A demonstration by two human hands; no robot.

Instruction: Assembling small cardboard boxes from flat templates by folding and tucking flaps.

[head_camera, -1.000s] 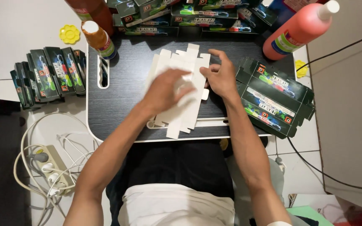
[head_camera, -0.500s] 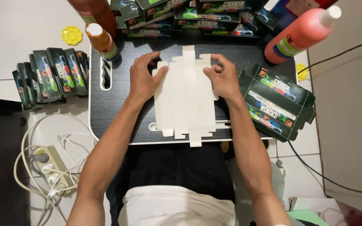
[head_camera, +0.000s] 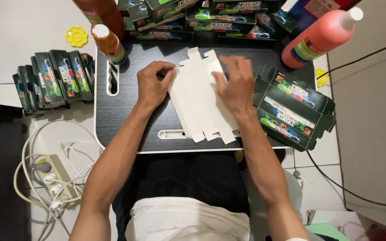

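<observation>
A flat, unfolded white cardboard box blank lies white side up on a small black lap table. My left hand pinches the blank's left edge between thumb and fingers. Over the blank's right half rests my right hand, fingers pressing down on the card. The blank's tabs stick out at its far and near ends.
A stack of flat dark printed box blanks sits at the table's right edge. Folded dark boxes stand at the left and along the back. A red bottle, an orange bottle, a power strip with cables.
The blank was spread flat under both palms; now its left part is folded inward, it looks narrower and slightly turned, and my left hand has closed on its left edge.
</observation>
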